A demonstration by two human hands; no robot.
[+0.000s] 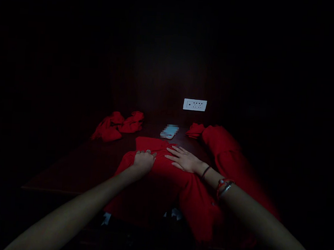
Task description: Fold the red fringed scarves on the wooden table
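Observation:
A red garment (157,181), its exact kind unclear, lies over the near part of the table and hangs past the front edge. My left hand (144,162) is curled closed on its upper part, with the cloth bunched at the fingers. To the right of it, my right hand (184,159) rests flat on the same cloth, fingers spread, pressing near some gathered folds. Bracelets circle my right wrist. The lower end of the garment fades into shadow.
Dark wooden table (66,171). Crumpled red cloth (109,128) lies at the back left, and a long heap of red cloth (228,146) runs along the right. A pale, pixelated flat object (170,131) sits beyond my hands. A white socket panel (195,105) is on the wall.

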